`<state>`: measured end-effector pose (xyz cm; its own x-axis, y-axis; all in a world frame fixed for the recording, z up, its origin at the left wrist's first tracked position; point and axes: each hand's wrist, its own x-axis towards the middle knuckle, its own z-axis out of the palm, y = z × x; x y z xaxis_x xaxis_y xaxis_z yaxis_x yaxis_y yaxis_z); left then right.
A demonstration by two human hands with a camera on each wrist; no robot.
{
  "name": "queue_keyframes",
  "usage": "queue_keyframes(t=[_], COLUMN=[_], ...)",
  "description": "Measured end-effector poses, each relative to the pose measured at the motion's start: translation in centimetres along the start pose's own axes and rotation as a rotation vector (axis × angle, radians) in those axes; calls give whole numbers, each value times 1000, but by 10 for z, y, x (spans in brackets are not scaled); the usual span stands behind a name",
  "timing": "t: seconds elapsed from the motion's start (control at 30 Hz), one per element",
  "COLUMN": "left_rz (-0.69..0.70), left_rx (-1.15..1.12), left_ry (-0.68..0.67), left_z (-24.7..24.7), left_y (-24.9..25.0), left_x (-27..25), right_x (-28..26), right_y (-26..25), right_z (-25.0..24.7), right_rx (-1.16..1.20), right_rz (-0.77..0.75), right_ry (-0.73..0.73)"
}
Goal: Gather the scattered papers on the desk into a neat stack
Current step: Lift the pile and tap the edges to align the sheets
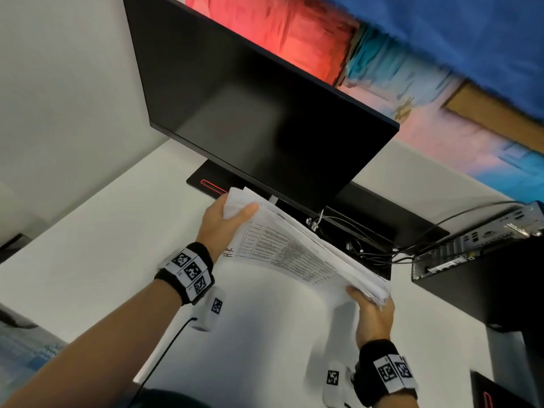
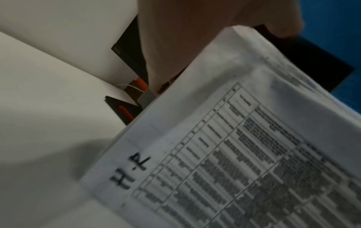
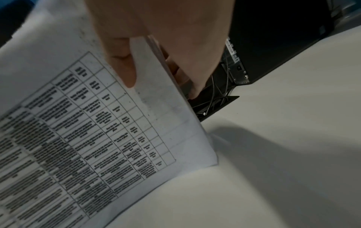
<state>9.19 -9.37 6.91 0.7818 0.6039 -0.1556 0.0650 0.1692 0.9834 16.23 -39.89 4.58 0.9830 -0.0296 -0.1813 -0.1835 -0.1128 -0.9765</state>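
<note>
A thick stack of printed papers [image 1: 297, 251] with a table of text and a handwritten mark on top stands tilted on its long edge on the white desk [image 1: 117, 237], in front of the monitor. My left hand [image 1: 226, 219] grips the stack's left end, thumb on the top sheet, fingers behind. My right hand [image 1: 372, 307] grips its right end the same way. In the left wrist view the top sheet [image 2: 234, 154] fills the frame under my left hand [image 2: 195, 38]. In the right wrist view my right hand's thumb [image 3: 121, 61] presses on the sheet [image 3: 97, 131].
A black monitor [image 1: 265, 113] on a black stand [image 1: 206, 184] rises just behind the papers. A black computer case [image 1: 485, 260] with cables [image 1: 382, 248] sits at the right. A black cable [image 1: 164, 351] runs off the desk's near edge.
</note>
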Motion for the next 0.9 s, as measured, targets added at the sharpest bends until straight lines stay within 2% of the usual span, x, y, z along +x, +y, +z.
queue_keyframes(t=[0.13, 0.3, 0.4, 0.47, 0.57, 0.73, 0.8, 0.9], left_rz=[1, -75, -140, -167, -150, -118, -115, -115], left_rx=[-23, -93, -161, -91, 5, -69, -103, -19], left_ry=[104, 239, 173, 124, 178, 238, 185, 140], left_z=[11, 16, 16, 18, 21, 24, 23, 23], left_y=[14, 17, 19, 18, 15, 15, 16, 15], left_x=[8, 20, 20, 19, 21, 26, 25, 21], right_x=[0, 2, 4, 6, 7, 10, 14, 19], right_y=[-7, -19, -27, -29, -31, -32, -36, -47], right_z=[1, -1, 1, 1, 3, 15, 20, 23], right_rx=[-48, 39, 38, 41, 46, 39, 80, 154], right_rz=[-89, -94, -105, -106, -79, 32, 70, 154], right_ry=[-48, -85, -89, -97, -93, 19, 71, 120])
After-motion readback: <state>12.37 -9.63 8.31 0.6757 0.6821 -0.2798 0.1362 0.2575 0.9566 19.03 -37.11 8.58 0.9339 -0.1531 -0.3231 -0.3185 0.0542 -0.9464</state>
